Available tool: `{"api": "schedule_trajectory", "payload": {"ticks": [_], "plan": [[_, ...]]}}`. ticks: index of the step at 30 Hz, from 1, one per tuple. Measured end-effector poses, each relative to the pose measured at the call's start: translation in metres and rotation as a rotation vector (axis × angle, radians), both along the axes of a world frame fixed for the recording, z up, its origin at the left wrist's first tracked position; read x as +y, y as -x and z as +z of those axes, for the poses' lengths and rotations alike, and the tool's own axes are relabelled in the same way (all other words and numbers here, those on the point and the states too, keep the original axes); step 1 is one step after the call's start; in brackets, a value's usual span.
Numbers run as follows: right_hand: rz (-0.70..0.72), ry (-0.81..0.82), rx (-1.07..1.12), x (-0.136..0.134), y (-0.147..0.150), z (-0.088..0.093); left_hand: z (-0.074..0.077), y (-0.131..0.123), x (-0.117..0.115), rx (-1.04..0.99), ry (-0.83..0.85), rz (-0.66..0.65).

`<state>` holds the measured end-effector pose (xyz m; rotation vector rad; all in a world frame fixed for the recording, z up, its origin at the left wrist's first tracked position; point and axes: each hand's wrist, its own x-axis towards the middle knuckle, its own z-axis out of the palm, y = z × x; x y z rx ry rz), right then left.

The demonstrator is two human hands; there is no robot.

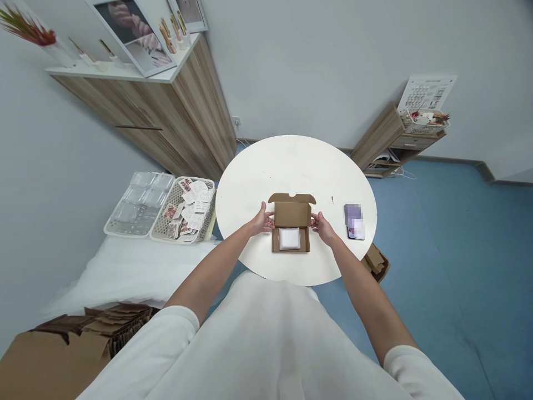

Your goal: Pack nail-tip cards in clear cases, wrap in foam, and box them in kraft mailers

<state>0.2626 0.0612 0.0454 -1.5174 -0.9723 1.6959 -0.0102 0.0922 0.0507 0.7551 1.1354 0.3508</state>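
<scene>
A small brown cardboard box (292,214) stands on the round white table (291,161), its lid raised and its side flaps spread. Inside it lies a white wrapped packet (289,239). My left hand (262,220) is at the box's left side, thumb up and fingers apart, the fingertips at the lid's edge. On the other side my right hand (322,226) has its fingers stretched toward the lid's right edge. Neither hand is wrapped around the cardboard; whether the fingertips press on it is hard to make out.
A phone (355,221) lies at the table's right. Left of the table are a white basket of printed cards (187,214) and a basket of clear plastic cases (139,205). Folded cardboard (54,355) fills the lower left; a carton (377,262) sits on the floor at right.
</scene>
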Motion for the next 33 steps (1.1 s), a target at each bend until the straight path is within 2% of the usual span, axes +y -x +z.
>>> {"api": "schedule_trajectory", "payload": {"ticks": [7,12,20,24,27,33], "plan": [[-0.002,-0.010,0.026,0.001,-0.004,-0.002,-0.002,0.001,0.000,-0.096,-0.021,0.023],[0.046,-0.018,-0.017,0.001,-0.006,0.006,0.002,0.008,-0.003,-0.127,-0.038,0.016],[0.185,0.038,-0.080,-0.003,-0.004,0.030,0.015,0.016,-0.015,-0.062,-0.094,-0.031],[0.203,0.077,-0.163,-0.006,-0.003,0.031,0.022,0.012,-0.023,0.030,-0.161,-0.096],[0.150,0.082,-0.197,-0.014,0.001,0.024,0.017,0.005,-0.031,0.127,-0.209,-0.106],[0.000,0.084,-0.344,-0.036,0.012,0.000,-0.008,-0.006,-0.051,0.367,-0.336,0.002]]}}
